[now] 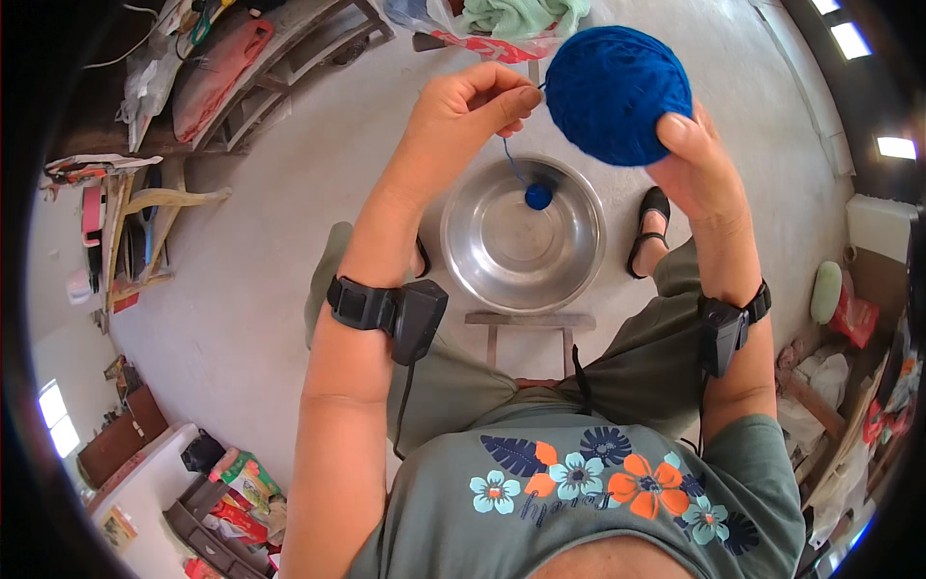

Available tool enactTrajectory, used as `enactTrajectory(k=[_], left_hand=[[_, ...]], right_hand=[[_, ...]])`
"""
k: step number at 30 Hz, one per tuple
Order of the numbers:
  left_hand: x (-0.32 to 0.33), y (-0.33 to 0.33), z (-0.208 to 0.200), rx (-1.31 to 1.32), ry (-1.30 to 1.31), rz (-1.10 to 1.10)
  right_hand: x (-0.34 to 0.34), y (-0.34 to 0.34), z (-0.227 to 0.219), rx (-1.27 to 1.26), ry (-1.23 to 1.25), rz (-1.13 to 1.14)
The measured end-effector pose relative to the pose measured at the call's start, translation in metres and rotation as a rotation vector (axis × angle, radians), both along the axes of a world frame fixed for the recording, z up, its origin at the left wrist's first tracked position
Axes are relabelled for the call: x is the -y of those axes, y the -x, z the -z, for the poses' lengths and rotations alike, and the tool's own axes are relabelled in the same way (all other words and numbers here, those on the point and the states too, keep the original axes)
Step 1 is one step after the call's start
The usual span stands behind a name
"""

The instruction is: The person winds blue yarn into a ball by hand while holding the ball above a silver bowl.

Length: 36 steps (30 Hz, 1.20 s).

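A large ball of blue yarn (617, 95) is held up at the upper right by my right hand (699, 159), thumb on its near side. Left of it, my left hand (473, 116) pinches the blue strand between thumb and fingers, close to the ball. From that pinch the strand (512, 159) hangs down to a small blue yarn ball (538, 197). This small ball lies inside a wide, shiny metal basin (453, 253), toward its far side. The basin stands on the floor between my feet.
A small wooden stool (531, 320) is between my knees and the basin. Wooden furniture (289, 72) with a red cloth stands far left. A plastic bag (502, 43) with a green towel lies beyond my hands. Bags and boxes (820, 386) crowd the right side.
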<state>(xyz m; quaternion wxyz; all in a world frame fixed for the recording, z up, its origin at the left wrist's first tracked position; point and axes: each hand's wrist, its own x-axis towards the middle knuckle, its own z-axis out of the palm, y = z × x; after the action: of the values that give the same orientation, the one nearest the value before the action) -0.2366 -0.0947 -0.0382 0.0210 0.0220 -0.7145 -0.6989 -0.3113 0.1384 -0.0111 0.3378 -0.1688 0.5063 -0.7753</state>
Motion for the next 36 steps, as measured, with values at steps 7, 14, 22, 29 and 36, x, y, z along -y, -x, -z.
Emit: enactTrajectory(k=[7, 14, 22, 29, 36], left_hand=[[0.008, 0.0, -0.012, -0.055, -0.07, -0.128], [0.018, -0.01, -0.025, -0.171, -0.355, -0.087], [0.016, -0.011, -0.027, -0.092, -0.177, -0.091], [0.013, -0.007, -0.023, -0.029, -0.01, -0.074], [-0.005, -0.001, -0.016, 0.026, -0.106, -0.061]], right_hand=[[0.003, -0.012, 0.011, -0.657, -0.507, -0.157], [0.01, -0.01, 0.017, -0.687, -0.588, -0.022], [0.013, -0.004, 0.017, -0.38, -0.38, 0.123], [0.009, -0.008, 0.002, -0.259, -0.203, 0.007], [0.015, -0.013, 0.005, -0.108, -0.025, 0.089]])
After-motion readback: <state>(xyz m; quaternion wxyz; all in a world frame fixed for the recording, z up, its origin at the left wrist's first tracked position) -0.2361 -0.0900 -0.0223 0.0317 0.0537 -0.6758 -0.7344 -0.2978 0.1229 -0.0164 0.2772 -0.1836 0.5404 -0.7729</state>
